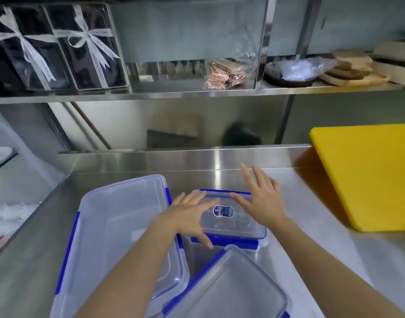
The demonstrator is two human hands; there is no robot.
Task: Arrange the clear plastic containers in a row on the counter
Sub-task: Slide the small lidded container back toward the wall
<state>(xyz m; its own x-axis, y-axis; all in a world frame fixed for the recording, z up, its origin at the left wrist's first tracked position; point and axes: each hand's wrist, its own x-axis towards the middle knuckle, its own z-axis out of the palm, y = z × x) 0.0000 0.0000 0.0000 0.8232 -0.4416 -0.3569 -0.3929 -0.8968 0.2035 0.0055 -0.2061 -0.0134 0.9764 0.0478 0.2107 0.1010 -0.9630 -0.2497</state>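
Note:
Three clear plastic containers with blue clips sit on the steel counter. The biggest container lies at the left. A small container with a blue label on its lid is in the middle. A third container sits tilted at the near edge. My left hand rests with spread fingers on the small container's left side, thumb by its front clip. My right hand hovers at its right rear corner, fingers spread; contact is unclear.
A yellow cutting board lies at the right of the counter. A steel shelf above holds dark ribboned boxes, a bag of wafers and wooden boards. White plastic lies beyond the counter's left edge.

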